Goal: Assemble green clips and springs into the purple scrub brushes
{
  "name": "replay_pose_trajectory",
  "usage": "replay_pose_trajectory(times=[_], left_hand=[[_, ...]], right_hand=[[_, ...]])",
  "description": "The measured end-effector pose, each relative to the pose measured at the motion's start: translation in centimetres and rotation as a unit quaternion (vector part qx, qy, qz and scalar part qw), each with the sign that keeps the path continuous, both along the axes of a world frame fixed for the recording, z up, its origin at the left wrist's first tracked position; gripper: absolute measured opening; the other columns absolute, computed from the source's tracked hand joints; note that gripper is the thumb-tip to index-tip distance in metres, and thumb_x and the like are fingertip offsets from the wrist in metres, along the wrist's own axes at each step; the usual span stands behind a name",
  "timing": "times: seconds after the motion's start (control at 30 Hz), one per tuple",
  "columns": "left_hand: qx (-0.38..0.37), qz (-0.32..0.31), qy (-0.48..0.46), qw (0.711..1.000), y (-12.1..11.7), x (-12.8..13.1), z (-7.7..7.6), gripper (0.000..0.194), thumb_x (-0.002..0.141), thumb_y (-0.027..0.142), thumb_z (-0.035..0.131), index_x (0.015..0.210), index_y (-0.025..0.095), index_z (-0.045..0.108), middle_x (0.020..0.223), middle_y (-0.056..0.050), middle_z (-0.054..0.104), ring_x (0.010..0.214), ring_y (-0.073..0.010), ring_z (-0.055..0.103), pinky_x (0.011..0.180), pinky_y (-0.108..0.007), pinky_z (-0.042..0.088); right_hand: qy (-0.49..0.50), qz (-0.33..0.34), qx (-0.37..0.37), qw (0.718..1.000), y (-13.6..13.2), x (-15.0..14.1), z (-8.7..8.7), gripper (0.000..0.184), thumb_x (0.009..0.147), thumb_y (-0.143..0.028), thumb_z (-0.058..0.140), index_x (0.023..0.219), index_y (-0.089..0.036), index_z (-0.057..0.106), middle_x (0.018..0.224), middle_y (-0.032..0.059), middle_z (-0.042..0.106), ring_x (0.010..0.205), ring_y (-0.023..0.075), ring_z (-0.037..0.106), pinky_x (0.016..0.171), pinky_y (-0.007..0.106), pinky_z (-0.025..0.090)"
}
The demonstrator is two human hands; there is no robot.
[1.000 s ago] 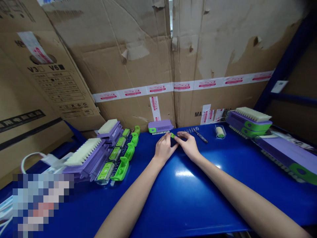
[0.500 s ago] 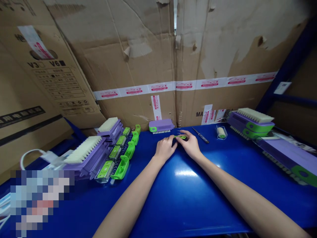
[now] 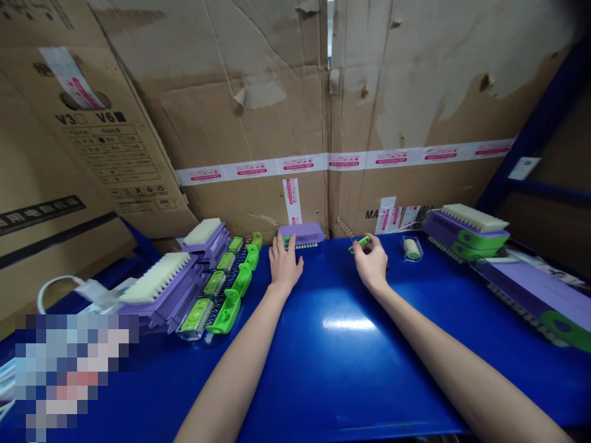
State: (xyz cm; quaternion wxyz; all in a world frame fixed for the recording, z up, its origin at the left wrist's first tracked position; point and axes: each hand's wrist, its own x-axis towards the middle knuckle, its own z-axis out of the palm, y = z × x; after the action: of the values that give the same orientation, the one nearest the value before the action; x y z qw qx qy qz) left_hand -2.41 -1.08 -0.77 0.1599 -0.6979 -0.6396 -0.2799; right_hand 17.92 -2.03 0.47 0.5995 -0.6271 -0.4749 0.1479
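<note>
My left hand (image 3: pixel 284 263) is stretched out with its fingers apart, its fingertips at a purple brush body (image 3: pixel 302 234) that lies at the back of the blue table (image 3: pixel 341 363). My right hand (image 3: pixel 370 263) is closed on a small green plastic part (image 3: pixel 359 243), held just above the table near the cardboard wall. A thin metal spring (image 3: pixel 342 225) lies right behind that part.
A row of purple brushes with green parts (image 3: pixel 203 277) fills the left of the table. More purple and green brushes (image 3: pixel 466 227) are stacked at the right, with a small roll (image 3: pixel 410 247) beside them. Tall cardboard boxes (image 3: pixel 286 111) close off the back.
My hands were together at the table's middle, both on the small green part. They have moved apart: the left reached to the purple brush body, the right carried the green part right and back.
</note>
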Motion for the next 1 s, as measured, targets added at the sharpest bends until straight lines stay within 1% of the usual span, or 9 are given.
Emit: replay_pose_trajectory(times=[0.13, 0.3, 0.4, 0.53, 0.63, 0.77, 0.83, 0.93, 1.0], left_hand=[[-0.018, -0.001, -0.006, 1.000, 0.00, -0.12, -0.02, 0.059, 0.079, 0.021, 0.054, 0.136, 0.017, 0.038, 0.142, -0.023, 0.030, 0.124, -0.0368, 0.043, 0.097, -0.050, 0.038], [0.002, 0.006, -0.024, 1.000, -0.02, 0.03, -0.07, 0.050, 0.078, 0.019, 0.055, 0.126, 0.014, 0.044, 0.134, -0.023, 0.035, 0.114, -0.0335, 0.051, 0.094, -0.045, 0.042], [0.011, 0.011, -0.043, 0.999, 0.00, 0.06, -0.14, 0.048, 0.077, 0.019, 0.056, 0.123, 0.013, 0.044, 0.133, -0.023, 0.035, 0.114, -0.0328, 0.051, 0.093, -0.044, 0.043], [0.013, 0.017, -0.055, 0.998, -0.05, 0.11, -0.12, 0.042, 0.078, 0.019, 0.055, 0.117, 0.011, 0.044, 0.130, -0.022, 0.036, 0.113, -0.0320, 0.051, 0.093, -0.043, 0.044], [0.007, 0.022, -0.051, 0.998, -0.20, 0.13, 0.03, 0.042, 0.078, 0.019, 0.054, 0.119, 0.012, 0.045, 0.129, -0.022, 0.036, 0.112, -0.0314, 0.051, 0.092, -0.042, 0.044], [0.001, 0.009, -0.029, 1.000, -0.45, 0.14, 0.25, 0.053, 0.078, 0.020, 0.057, 0.129, 0.020, 0.043, 0.129, -0.018, 0.035, 0.110, -0.0312, 0.052, 0.091, -0.042, 0.044], [0.005, 0.008, -0.020, 1.000, -0.53, 0.16, 0.33, 0.054, 0.078, 0.023, 0.059, 0.130, 0.023, 0.044, 0.129, -0.017, 0.035, 0.110, -0.0314, 0.051, 0.091, -0.043, 0.044], [0.022, 0.022, 0.001, 1.000, -0.56, 0.21, 0.49, 0.052, 0.076, 0.030, 0.064, 0.125, 0.019, 0.049, 0.126, -0.018, 0.038, 0.113, -0.0333, 0.048, 0.094, -0.045, 0.041], [0.032, 0.024, 0.022, 0.999, -0.55, 0.26, 0.61, 0.048, 0.075, 0.032, 0.065, 0.119, 0.016, 0.052, 0.125, -0.020, 0.041, 0.115, -0.0343, 0.047, 0.096, -0.048, 0.039]], right_hand=[[-0.023, 0.006, -0.042, 0.999, 0.03, 0.21, 0.09, 0.054, 0.073, -0.040, 0.052, 0.117, -0.012, 0.058, 0.079, 0.0082, 0.067, 0.075, 0.0223, 0.061, 0.074, 0.032, 0.044], [-0.017, 0.061, -0.065, 0.996, 0.26, 0.18, -0.05, 0.053, 0.069, -0.039, 0.051, 0.113, -0.011, 0.061, 0.078, 0.0073, 0.067, 0.073, 0.0211, 0.060, 0.072, 0.031, 0.044], [0.025, 0.097, -0.053, 0.994, 0.52, 0.23, -0.39, 0.053, 0.069, -0.040, 0.049, 0.112, -0.011, 0.061, 0.072, 0.0044, 0.064, 0.064, 0.0176, 0.056, 0.062, 0.028, 0.043], [0.076, 0.137, -0.045, 0.987, 0.63, 0.26, -0.57, 0.049, 0.069, -0.040, 0.048, 0.105, -0.011, 0.062, 0.058, -0.0019, 0.054, 0.048, 0.0117, 0.044, 0.050, 0.024, 0.037], [0.099, 0.170, -0.047, 0.979, 0.49, 0.20, -0.42, 0.049, 0.068, -0.039, 0.048, 0.104, -0.010, 0.063, 0.055, -0.0036, 0.049, 0.045, 0.0098, 0.040, 0.047, 0.024, 0.035], [0.104, 0.241, -0.063, 0.963, 0.26, 0.12, -0.23, 0.052, 0.068, -0.038, 0.048, 0.108, -0.008, 0.062, 0.051, -0.0057, 0.044, 0.043, 0.0086, 0.037, 0.045, 0.023, 0.031], [0.108, 0.272, -0.065, 0.954, 0.17, 0.08, -0.20, 0.052, 0.069, -0.037, 0.048, 0.108, -0.008, 0.062, 0.050, -0.0065, 0.041, 0.042, 0.0081, 0.035, 0.044, 0.023, 0.029], [0.115, 0.295, -0.068, 0.946, 0.10, 0.00, -0.24, 0.051, 0.069, -0.037, 0.047, 0.107, -0.007, 0.062, 0.048, -0.0074, 0.039, 0.040, 0.0079, 0.033, 0.041, 0.022, 0.027], [0.118, 0.282, -0.065, 0.950, 0.13, -0.05, -0.31, 0.049, 0.068, -0.037, 0.047, 0.104, -0.008, 0.063, 0.047, -0.0073, 0.039, 0.039, 0.0080, 0.034, 0.040, 0.022, 0.027]])
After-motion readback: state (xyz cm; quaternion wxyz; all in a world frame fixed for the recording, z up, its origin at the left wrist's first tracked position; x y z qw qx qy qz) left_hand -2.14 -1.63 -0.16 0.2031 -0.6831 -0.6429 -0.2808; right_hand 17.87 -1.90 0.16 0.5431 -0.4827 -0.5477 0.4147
